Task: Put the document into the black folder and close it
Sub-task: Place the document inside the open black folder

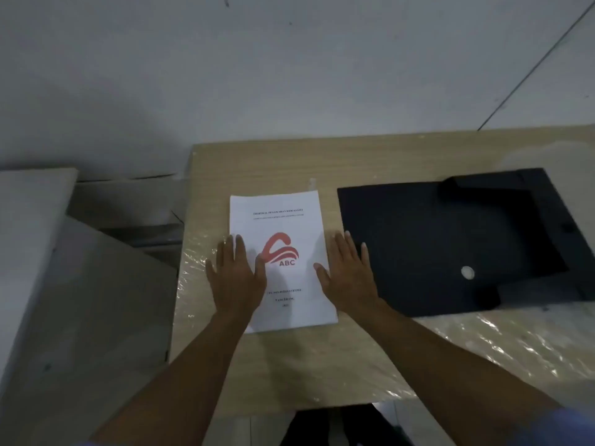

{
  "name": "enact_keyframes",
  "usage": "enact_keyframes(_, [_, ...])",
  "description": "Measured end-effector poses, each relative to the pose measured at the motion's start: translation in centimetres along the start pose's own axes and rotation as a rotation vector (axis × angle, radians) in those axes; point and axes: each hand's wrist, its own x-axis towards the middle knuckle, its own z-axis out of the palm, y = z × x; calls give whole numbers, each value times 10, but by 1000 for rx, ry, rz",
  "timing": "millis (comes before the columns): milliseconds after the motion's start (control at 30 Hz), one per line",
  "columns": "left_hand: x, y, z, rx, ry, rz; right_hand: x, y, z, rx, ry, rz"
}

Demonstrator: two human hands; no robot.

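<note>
A white document (283, 220) with a red ABC logo lies flat on the wooden table (386, 156), left of centre. My left hand (236, 276) rests flat on its left edge, fingers spread. My right hand (349, 273) lies flat on its right edge, fingers apart. Neither hand grips anything. The black folder (434, 246) lies to the right of the document, apart from it, with its flaps spread and a round white button (467, 272) showing on it.
Clear plastic wrap (502, 346) covers the table's near right and left parts. Pale boards or boxes (64, 284) stand to the left of the table. A white wall (289, 75) rises behind it.
</note>
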Motion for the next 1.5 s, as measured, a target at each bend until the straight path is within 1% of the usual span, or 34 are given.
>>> enact_keyframes(100, [-9,-7,12,-37,-28,-132,-10,-6,12,35,-19,79])
enact_keyframes(200, [-15,-12,16,-48,-23,-157,-16,-14,20,104,-12,121])
enact_keyframes(333, [-13,-10,14,-113,22,-183,-19,-27,17,260,83,177])
enact_keyframes(433, [-11,-3,9,-274,72,-257,-15,-39,8,393,168,321])
enact_keyframes(500, [-10,1,7,-364,86,-332,-9,-44,4,537,156,439])
enact_keyframes(567, [-7,2,5,-414,89,-398,-3,-46,0,759,142,518])
enact_keyframes(633, [-7,1,5,-432,87,-408,-2,-44,-5,920,131,575])
enact_keyframes(667, [-7,1,5,-439,92,-404,-3,-43,-7,940,128,570])
enact_keyframes(733, [-7,5,1,-474,112,-390,-8,-39,-10,916,144,493])
enact_keyframes(833, [-7,16,-5,-518,169,-314,-12,-31,-17,833,189,378])
enact_keyframes(1033, [-2,70,-12,-631,211,-209,-15,15,-50,724,294,340])
enact_keyframes(1167, [-4,114,-4,-711,217,-173,-24,61,-74,708,315,344])
enact_keyframes(1300, [-9,159,12,-787,190,-218,-39,114,-90,694,301,360])
enact_keyframes(1433, [-20,210,29,-809,171,-255,-66,188,-99,564,274,299])
enact_keyframes(1500, [-27,234,39,-808,162,-262,-84,229,-101,444,277,257])
